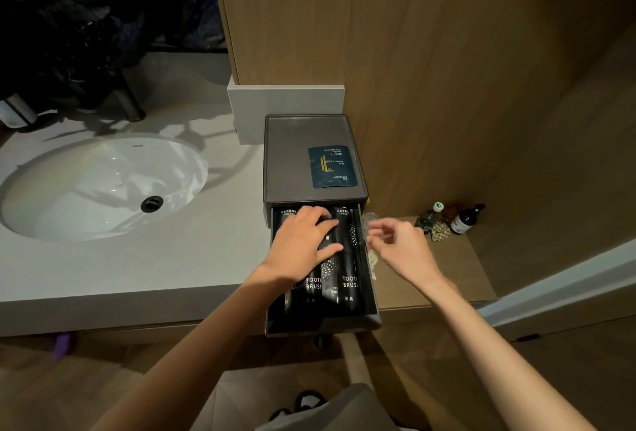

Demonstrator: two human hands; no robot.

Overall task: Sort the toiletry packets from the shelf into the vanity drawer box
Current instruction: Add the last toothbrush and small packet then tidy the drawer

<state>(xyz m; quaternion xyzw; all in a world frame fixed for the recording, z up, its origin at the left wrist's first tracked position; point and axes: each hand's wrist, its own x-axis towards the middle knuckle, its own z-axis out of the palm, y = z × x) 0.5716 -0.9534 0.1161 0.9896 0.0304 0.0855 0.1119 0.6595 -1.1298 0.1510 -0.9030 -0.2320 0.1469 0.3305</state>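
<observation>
A dark grey drawer box (296, 141) stands on the vanity edge with its drawer (321, 325) pulled out toward me. Several black toothbrush packets (349, 269) lie lengthwise inside the drawer. My left hand (304, 241) lies flat on the packets at the drawer's left, fingers straight and pressing them down. My right hand (401, 245) hovers just right of the drawer with fingers loosely spread and nothing in it. A dark blue shower cap packet (332, 166) lies on the box's top at the right.
A white sink (99, 186) with a black drain is set in the grey counter (179, 258) to the left. A wooden ledge (444, 272) to the right carries two bottles (466, 219) and small items. A wood panel wall (430, 69) rises behind.
</observation>
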